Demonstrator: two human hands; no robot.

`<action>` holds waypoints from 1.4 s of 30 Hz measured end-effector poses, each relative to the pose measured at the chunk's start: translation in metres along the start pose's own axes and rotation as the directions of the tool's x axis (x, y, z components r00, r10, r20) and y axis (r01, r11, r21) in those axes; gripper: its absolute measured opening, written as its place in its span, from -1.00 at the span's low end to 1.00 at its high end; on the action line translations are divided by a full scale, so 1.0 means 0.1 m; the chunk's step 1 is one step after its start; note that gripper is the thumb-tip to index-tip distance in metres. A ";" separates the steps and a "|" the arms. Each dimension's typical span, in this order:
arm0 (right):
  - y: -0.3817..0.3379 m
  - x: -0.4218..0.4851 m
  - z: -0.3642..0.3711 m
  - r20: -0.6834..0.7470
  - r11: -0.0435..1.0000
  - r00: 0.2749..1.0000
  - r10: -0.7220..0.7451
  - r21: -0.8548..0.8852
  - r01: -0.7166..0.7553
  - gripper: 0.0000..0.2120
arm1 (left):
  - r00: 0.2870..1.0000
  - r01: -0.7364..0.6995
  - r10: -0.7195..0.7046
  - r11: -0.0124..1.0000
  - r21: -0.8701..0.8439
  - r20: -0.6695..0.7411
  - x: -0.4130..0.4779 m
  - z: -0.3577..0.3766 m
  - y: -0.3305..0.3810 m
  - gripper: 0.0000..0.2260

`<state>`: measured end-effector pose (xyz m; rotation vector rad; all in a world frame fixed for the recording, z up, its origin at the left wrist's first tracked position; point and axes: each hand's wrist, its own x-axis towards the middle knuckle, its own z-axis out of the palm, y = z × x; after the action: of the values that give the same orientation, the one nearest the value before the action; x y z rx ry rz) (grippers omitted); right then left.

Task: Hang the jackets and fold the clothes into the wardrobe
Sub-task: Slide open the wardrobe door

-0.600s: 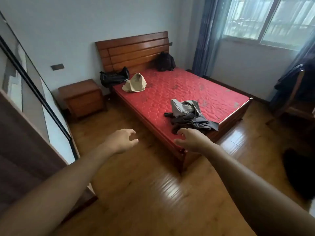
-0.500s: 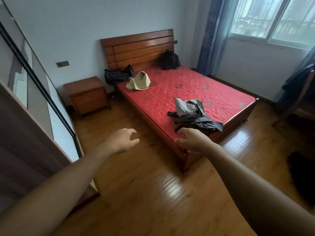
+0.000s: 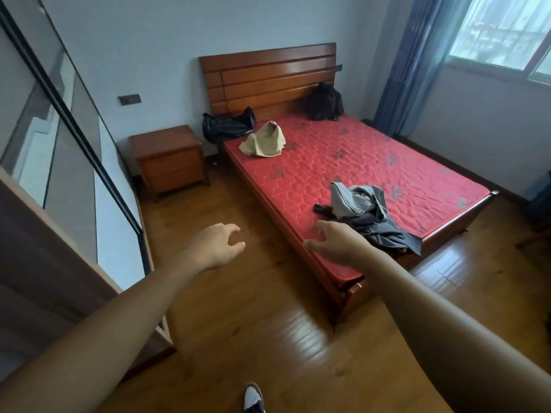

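While both arms reach forward, left hand point(image 3: 215, 245) and right hand point(image 3: 337, 241) hover, each grip loosely curled, empty.

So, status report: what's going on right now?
Left hand, right hand open, empty. Grey clothes heaped on red mattress, not held. Nothing visibly between.

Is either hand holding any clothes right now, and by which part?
Nothing is held. The left hand and right hand are both empty, fingers loosely curled; the right is near the grey garment but grips none of it.
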<state>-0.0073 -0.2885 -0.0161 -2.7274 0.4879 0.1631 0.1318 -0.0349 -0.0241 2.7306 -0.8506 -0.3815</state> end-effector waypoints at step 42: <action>-1.75 6.25 -0.56 0.401 0.767 0.684 -0.609 0.080 0.636 -0.46 | 0.650 0.698 -0.749 0.656 -0.288 -0.130 3.56 -1.17 -1.65 -0.52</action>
<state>0.6411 -0.3523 -0.0151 -2.6374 -0.5875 0.5514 0.5374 -0.0915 -0.0279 2.7038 0.3975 -0.2481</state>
